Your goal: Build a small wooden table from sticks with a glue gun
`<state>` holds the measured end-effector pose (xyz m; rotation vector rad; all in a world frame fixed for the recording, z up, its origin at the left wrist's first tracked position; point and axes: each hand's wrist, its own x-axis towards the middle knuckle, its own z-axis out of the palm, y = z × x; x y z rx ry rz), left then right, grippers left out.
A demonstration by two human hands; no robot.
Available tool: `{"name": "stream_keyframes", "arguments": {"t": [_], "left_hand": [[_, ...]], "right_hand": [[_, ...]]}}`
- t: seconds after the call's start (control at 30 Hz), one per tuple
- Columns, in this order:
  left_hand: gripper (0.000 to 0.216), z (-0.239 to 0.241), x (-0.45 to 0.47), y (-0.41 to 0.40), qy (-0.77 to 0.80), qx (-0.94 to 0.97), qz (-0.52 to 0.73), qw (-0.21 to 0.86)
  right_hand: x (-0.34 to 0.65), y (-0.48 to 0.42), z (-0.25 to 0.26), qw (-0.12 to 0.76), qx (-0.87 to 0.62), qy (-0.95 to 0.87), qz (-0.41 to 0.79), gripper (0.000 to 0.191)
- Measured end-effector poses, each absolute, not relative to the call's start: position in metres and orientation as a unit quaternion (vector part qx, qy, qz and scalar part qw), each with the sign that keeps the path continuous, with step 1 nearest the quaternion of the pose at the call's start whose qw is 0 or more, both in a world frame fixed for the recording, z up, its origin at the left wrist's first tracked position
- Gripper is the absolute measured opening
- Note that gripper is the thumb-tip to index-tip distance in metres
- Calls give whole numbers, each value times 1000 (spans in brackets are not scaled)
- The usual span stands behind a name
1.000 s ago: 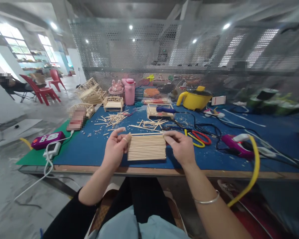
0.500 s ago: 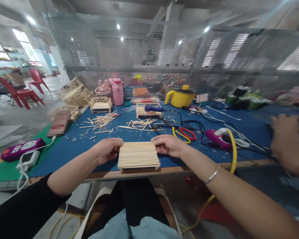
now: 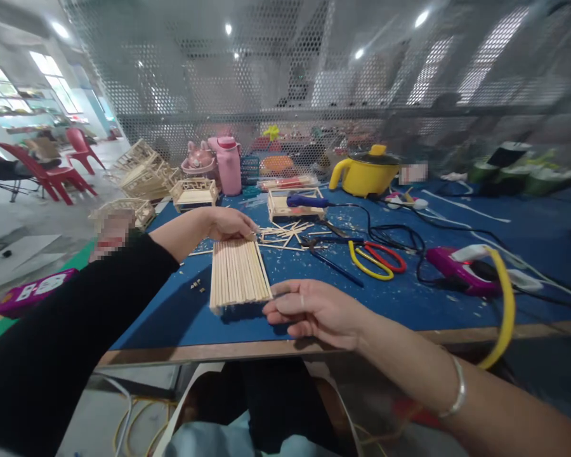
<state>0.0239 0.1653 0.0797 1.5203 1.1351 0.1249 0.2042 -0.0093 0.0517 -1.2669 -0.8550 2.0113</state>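
In the head view, a panel of pale wooden sticks [image 3: 240,273] sits just left of the middle of the frame, over the blue tabletop [image 3: 404,311]. Its sticks lie side by side and run roughly up and down the picture, and its near end looks raised above the surface, with shadow beneath. The left hand [image 3: 229,223] comes in from the left in a black sleeve [image 3: 99,304]; its fingers are clamped on the panel's far end, thumb and fingertips near the upper right corner. The right hand [image 3: 318,311] is at the panel's lower right corner, palm turned partly inward and fingers loosely curled; whether the fingertips pinch the corner or merely rest against it, I cannot tell. A silvery bracelet [image 3: 460,387] circles the right wrist, toward the lower right of the frame.

Just beyond the panel, near the centre, loose sticks [image 3: 288,235] lie in a crisscross heap. Behind them stands a small wooden frame [image 3: 297,212], with a blue-handled tool [image 3: 307,201] lying across it. Right of centre are a yellow looped handle [image 3: 380,277] and a red looped handle [image 3: 387,247], next to each other. Farther back, a pink flask [image 3: 229,168] stands left of centre and a yellow pot [image 3: 368,176] right of it, both before a perforated screen [image 3: 266,82].
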Motion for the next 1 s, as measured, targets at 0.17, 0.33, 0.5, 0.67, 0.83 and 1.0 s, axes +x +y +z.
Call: {"name": "stream_keyframes", "arguments": {"t": [0.17,0.33,0.5,0.67,0.83,1.0], "left_hand": [[35,74,53,178,408,741,-68,529],[39,80,74,183,361,813,-149,432],[45,89,73,179,351,870,-169,302],[48,92,62,173,350,895,-149,233],[44,107,48,165,388,900,-80,182],[40,118,27,146,494,861,66,99]], "right_hand": [[203,-16,43,246,-474,-334,776,36],[198,-12,31,228,-408,-355,810,28],[202,-8,33,193,-415,-377,805,25],[216,-5,42,202,-453,-423,759,47],[229,-6,49,192,-532,-560,605,51],[261,22,67,336,-617,-699,129,30]]}}
